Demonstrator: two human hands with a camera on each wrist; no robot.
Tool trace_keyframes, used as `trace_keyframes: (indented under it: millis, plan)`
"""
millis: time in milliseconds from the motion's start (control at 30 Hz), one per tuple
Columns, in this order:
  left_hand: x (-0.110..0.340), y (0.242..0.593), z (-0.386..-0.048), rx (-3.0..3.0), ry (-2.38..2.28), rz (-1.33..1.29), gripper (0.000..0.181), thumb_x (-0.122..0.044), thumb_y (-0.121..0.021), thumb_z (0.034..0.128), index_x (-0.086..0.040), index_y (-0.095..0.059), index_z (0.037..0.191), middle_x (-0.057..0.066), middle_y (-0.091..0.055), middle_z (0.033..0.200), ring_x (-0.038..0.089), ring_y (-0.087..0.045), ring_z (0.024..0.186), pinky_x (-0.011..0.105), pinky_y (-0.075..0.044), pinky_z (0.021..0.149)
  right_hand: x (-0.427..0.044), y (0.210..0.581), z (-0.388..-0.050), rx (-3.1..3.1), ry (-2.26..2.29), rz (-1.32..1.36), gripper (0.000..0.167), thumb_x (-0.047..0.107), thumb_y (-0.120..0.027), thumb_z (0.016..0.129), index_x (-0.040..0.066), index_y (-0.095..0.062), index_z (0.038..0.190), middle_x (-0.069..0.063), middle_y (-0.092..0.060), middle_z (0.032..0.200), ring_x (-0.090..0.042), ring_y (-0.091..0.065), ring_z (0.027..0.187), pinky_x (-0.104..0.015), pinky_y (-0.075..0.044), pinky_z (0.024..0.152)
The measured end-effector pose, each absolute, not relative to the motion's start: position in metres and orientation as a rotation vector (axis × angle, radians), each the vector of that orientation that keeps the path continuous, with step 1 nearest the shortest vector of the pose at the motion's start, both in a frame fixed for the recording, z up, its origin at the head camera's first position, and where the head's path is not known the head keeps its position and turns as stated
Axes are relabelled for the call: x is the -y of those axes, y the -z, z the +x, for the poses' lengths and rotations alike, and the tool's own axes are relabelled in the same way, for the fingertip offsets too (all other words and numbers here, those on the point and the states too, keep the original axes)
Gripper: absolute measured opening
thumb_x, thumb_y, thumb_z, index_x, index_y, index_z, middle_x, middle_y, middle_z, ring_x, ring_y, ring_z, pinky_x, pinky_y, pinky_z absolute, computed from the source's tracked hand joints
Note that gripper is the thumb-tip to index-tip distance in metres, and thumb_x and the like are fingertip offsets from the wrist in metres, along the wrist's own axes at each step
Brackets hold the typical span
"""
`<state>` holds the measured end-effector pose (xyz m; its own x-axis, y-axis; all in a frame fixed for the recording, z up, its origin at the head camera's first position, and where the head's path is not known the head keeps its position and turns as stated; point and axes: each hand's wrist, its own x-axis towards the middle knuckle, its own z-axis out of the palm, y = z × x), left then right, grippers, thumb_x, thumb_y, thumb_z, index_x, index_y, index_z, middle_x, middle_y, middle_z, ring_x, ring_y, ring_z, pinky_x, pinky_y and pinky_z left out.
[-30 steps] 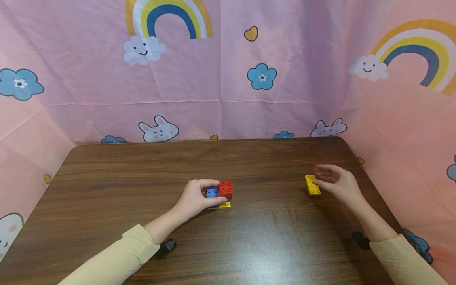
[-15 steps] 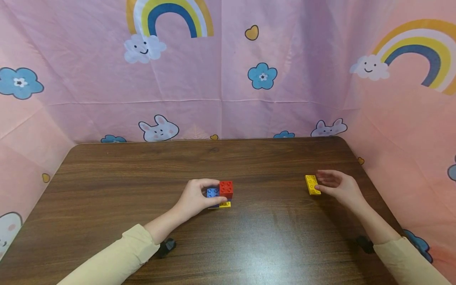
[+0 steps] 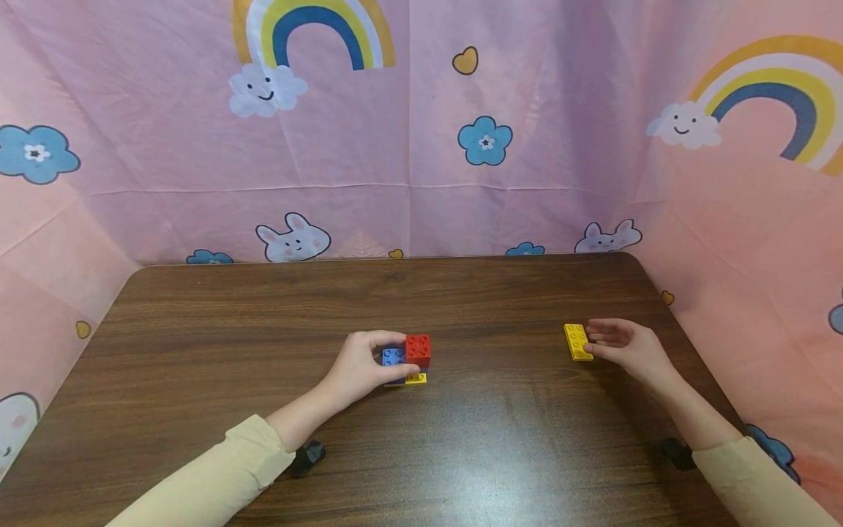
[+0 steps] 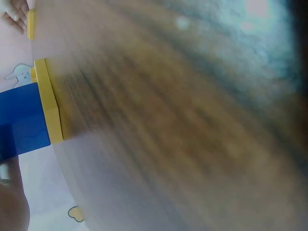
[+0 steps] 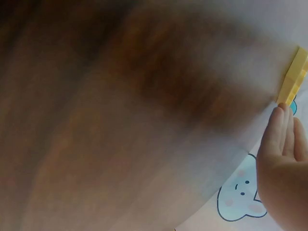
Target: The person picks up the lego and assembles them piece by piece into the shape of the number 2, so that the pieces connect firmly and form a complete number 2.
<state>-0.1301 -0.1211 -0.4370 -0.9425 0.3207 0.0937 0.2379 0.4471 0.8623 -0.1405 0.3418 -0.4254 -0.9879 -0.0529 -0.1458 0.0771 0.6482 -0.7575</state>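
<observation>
Mid-table, the left hand (image 3: 358,369) grips a small stack between thumb and fingers: a red brick (image 3: 418,350) on top, a blue brick (image 3: 394,356) beside and below it, a yellow plate (image 3: 416,378) at the bottom. In the left wrist view the blue brick (image 4: 24,120) sits on the yellow plate (image 4: 49,101). Farther right lies a yellow brick (image 3: 577,342), studs up. The right hand (image 3: 632,351) is at its right side, fingers loosely extended, thumb tip at its edge; the right wrist view has the fingers (image 5: 281,127) close against the yellow brick (image 5: 292,77). Whether they touch is unclear.
The brown wooden table (image 3: 263,307) is bordered by pink printed cloth (image 3: 369,146) at the back and sides. Black wrist devices show under the left wrist (image 3: 307,459) and under the right wrist (image 3: 677,454).
My right hand has moved slightly right and toward the near side, its thumb shifting from above the yellow brick to its right edge. The left hand and its stack have stayed in place.
</observation>
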Motion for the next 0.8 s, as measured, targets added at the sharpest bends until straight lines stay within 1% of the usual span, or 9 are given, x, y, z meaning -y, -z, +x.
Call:
trace_keyframes:
  millis: [133, 200, 400, 533, 700, 800]
  plan:
    - [0.1210, 0.4365, -0.1301, -2.607, -1.521, 0.503, 0.041, -0.018, -0.093, 0.0833, -0.001, -0.079, 0.118, 0.018, -0.078, 0.123, 0.026, -0.074, 0.107, 0.028, -0.064, 0.087, -0.3424, 0.4271, -0.1427, -2.676, 1.235, 0.060, 0.062, 0.025, -0.078, 0.099, -0.009, -0.055, 0.146, -0.032, -0.063, 0.144, 0.017, -0.061, 0.094, -0.008, -0.055, 0.079]
    - [0.1209, 0.4360, -0.1301, -2.604, -1.521, 0.501, 0.041, -0.018, -0.093, 0.0835, -0.001, -0.079, 0.118, 0.018, -0.078, 0.123, 0.026, -0.074, 0.107, 0.028, -0.063, 0.086, -0.3424, 0.4282, -0.1438, -2.670, 1.219, 0.068, 0.063, 0.026, -0.078, 0.099, -0.009, -0.055, 0.146, -0.032, -0.063, 0.143, 0.012, -0.062, 0.096, -0.009, -0.055, 0.078]
    - [0.1210, 0.4353, -0.1300, -2.597, -1.526, 0.499, 0.040, -0.017, -0.092, 0.0834, -0.001, -0.079, 0.118, 0.018, -0.078, 0.122, 0.025, -0.074, 0.104, 0.023, -0.061, 0.084, -0.3401, 0.4293, -0.1455, -2.684, 1.169, 0.035, 0.060, 0.023, -0.079, 0.098, -0.010, -0.057, 0.144, -0.031, -0.068, 0.134, -0.013, -0.069, 0.106, -0.011, -0.055, 0.077]
    - [0.1209, 0.4348, -0.1294, -2.588, -1.533, 0.498, 0.039, -0.017, -0.092, 0.0834, -0.002, -0.080, 0.118, 0.016, -0.079, 0.122, 0.023, -0.073, 0.104, 0.021, -0.060, 0.084, -0.3385, 0.4314, -0.1465, -2.700, 1.156, -0.014, 0.059, 0.019, -0.081, 0.096, -0.012, -0.059, 0.141, -0.031, -0.070, 0.128, -0.023, -0.071, 0.107, -0.011, -0.055, 0.078]
    - [0.1207, 0.4356, -0.1291, -2.607, -1.516, 0.505, 0.041, -0.017, -0.092, 0.0839, -0.002, -0.079, 0.119, 0.017, -0.078, 0.123, 0.025, -0.074, 0.107, 0.026, -0.063, 0.087, -0.3365, 0.4325, -0.1464, -2.723, 1.123, -0.039, 0.059, 0.018, -0.083, 0.094, -0.013, -0.060, 0.139, -0.030, -0.070, 0.123, -0.028, -0.070, 0.105, -0.011, -0.055, 0.077]
    - [0.1203, 0.4361, -0.1296, -2.613, -1.515, 0.513, 0.042, -0.018, -0.092, 0.0840, -0.001, -0.079, 0.119, 0.017, -0.078, 0.123, 0.026, -0.074, 0.108, 0.031, -0.064, 0.089, -0.3347, 0.4334, -0.1467, -2.749, 1.090, -0.056, 0.059, 0.018, -0.085, 0.092, -0.013, -0.062, 0.137, -0.029, -0.071, 0.121, -0.028, -0.070, 0.103, -0.011, -0.055, 0.077]
